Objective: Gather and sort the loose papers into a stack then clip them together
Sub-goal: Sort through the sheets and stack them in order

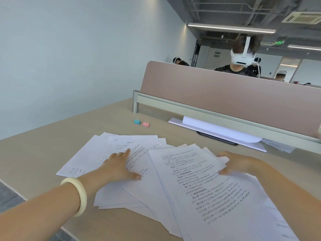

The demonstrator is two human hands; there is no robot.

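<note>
Several loose printed papers (199, 185) lie fanned out over the beige desk (43, 153). My left hand (118, 166) lies flat on the left sheets, fingers straight and thumb spread. At the right edge of the top sheets my right hand (238, 165) rests, fingers stretched along the far edge and thumb on the near side. A blue binder clip (137, 121) and a pink binder clip (145, 124) stand side by side on the desk beyond the papers, apart from both hands.
A brown desk divider (225, 91) closes off the far side. White sheets and a flat white folder (217, 130) stick out under it. A person wearing a white headset (242, 59) sits behind the divider. The desk's near left edge runs diagonally.
</note>
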